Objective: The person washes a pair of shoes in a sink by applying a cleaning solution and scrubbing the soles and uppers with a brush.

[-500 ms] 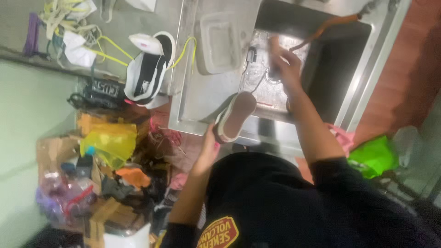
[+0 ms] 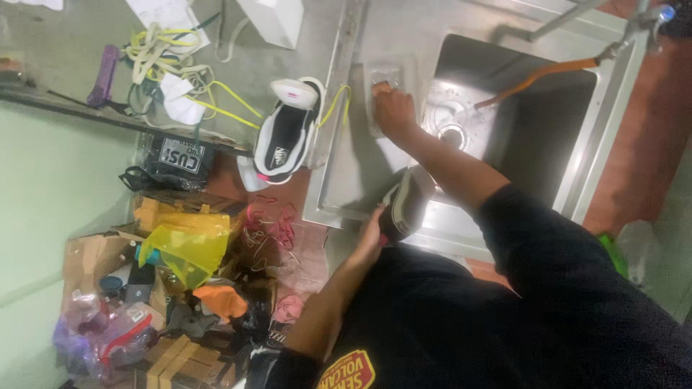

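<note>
Steel sink [image 2: 613,108]: left hand [image 2: 373,232] fingers wrapped round dark shoe [image 2: 406,203]; right hand [image 2: 393,109] fingers curled on tray [image 2: 382,75]. Shoe prob. light, wet-slippery; grip midsole.

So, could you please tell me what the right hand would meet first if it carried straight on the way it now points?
Probably the small container under the right hand on the steel counter; beyond it, bare counter, though depth is unclear.

The person wears a black short-sleeved shirt [image 2: 504,317], loose and creased, with sleeves ending near the elbows. Low on its front sits a yellow patch [image 2: 349,372] with red lettering and a red border. Both forearms and both hands are bare, without gloves.
</note>
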